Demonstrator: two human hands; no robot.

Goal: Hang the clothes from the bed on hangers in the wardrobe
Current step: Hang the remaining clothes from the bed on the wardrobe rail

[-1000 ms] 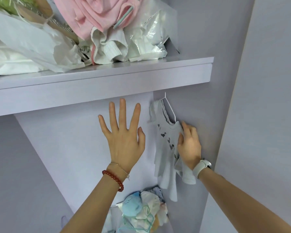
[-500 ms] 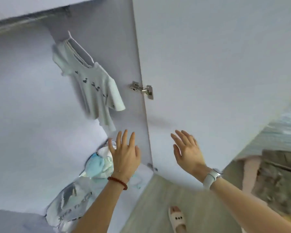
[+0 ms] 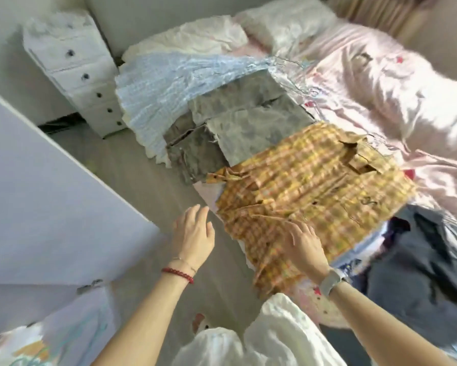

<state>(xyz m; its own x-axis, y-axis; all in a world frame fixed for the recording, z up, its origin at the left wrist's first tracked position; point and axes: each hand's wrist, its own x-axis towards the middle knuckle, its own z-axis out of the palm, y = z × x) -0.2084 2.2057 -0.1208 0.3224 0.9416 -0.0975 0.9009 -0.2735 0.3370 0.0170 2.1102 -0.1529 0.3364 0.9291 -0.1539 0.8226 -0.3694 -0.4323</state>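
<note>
Head view: wardrobe interior and hung white shirt are gone from view; the bed (image 3: 380, 83) with laid-out clothes now fills it. Left hand (image 3: 194, 237) hovers over the floor, fingers relaxed, holding nothing. Right hand (image 3: 305, 247) reaches with spread fingers onto the yellow plaid shirt (image 3: 314, 186); actual contact unclear. Grey garment (image 3: 238, 120) lies beyond it, dark clothes (image 3: 417, 265) right of the right hand.

You'll find nothing legible: no text, labels, brands or numbers. Beyond your right hand (image 3: 305, 247), the yellow plaid shirt (image 3: 314, 186) carries only its checks; small marks on the pink sheet (image 3: 380, 83) farther off are too blurred to read.
</note>
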